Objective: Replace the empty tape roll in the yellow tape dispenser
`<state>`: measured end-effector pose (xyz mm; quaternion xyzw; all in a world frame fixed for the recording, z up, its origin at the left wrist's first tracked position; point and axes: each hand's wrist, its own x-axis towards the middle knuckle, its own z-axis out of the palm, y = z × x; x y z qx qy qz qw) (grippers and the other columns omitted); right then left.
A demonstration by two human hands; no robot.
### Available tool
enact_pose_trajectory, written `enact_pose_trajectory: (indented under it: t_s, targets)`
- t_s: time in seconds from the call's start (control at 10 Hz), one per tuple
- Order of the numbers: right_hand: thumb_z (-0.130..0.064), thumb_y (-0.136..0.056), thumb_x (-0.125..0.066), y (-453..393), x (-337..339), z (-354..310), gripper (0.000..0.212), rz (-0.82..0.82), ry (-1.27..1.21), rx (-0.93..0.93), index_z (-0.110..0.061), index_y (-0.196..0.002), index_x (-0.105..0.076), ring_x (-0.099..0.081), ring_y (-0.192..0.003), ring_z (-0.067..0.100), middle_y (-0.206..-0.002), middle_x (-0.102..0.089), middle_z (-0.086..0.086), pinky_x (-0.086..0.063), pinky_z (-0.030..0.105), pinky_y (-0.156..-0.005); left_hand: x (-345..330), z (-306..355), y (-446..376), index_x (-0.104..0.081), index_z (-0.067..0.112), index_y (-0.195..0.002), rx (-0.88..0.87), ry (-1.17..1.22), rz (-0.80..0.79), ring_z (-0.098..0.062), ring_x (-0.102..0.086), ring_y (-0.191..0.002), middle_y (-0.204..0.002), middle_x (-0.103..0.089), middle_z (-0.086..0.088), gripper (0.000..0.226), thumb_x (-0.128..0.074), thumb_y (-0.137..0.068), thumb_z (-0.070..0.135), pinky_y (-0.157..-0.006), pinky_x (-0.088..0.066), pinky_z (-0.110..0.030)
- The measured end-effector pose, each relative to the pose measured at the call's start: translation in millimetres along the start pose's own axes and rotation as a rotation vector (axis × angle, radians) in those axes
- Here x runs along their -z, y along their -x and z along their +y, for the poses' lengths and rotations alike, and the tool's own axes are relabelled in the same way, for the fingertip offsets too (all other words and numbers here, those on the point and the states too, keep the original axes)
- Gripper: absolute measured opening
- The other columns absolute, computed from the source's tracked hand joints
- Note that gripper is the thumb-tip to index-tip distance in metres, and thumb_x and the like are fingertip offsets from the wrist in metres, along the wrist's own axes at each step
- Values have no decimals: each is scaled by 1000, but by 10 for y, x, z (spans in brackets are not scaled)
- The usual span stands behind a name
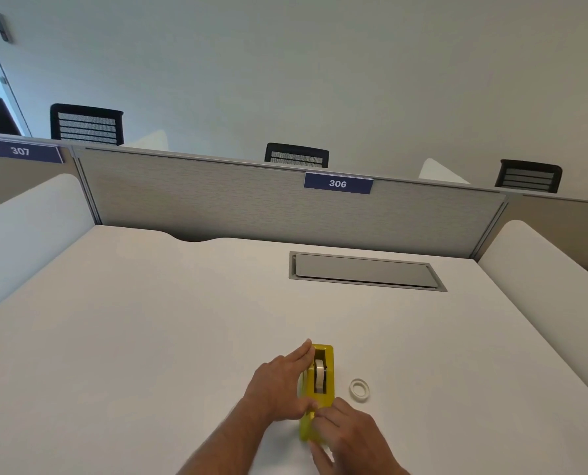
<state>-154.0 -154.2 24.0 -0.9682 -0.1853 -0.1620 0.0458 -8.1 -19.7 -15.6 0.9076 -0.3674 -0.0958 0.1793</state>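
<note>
The yellow tape dispenser (pixel 320 395) lies on the white desk (pixel 148 337), near its front edge. A pale tape roll (pixel 319 373) sits upright in the dispenser's well. My left hand (pixel 279 385) presses flat against the dispenser's left side, fingers stretched along it. My right hand (pixel 347 433) is at the dispenser's near end, fingertips pinched at the cutter area; what they pinch is too small to tell. A second white tape ring (pixel 359 390) lies flat on the desk just right of the dispenser.
A grey cable hatch (pixel 366 271) is set into the desk further back. A fabric partition (pixel 251 200) with a "306" label (pixel 338 183) closes the far side, white dividers stand left and right, and black chair backs (pixel 296 155) show beyond.
</note>
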Motion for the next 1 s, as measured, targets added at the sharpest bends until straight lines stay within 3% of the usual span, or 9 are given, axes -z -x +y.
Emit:
enact_pose_trajectory:
  t_s: [0.8, 0.9, 1.0]
  targets:
    - [-44, -63, -80, 152, 36, 148, 26, -70, -60, -81, -27, -83, -77, -63, -68, 6, -82, -76, -15, -55, 14, -51, 44, 52, 22, -6, 39, -154, 35, 46, -3, -16, -42, -138, -163, -2, 27, 107, -69, -72, 65, -110, -44, -39]
    - [-42, -64, -78, 154, 66, 145, 24, -32, -92, -89, -28, -84, -76, -64, -70, 6, -84, -76, -14, -55, 15, -52, 30, 44, 30, -9, 39, -154, 48, 125, 1, -14, -37, -141, -163, -4, 28, 107, -72, -70, 62, -112, -41, -38]
    - [-35, -65, -79, 103, 211, 182, 22, 107, -216, -136, -24, -85, -75, -66, -74, 12, -88, -75, -11, -57, 19, -58, 28, 24, 35, -15, 38, -154, 44, 283, -2, -9, -25, -146, -163, -7, 27, 104, -73, -70, 55, -118, -33, -36]
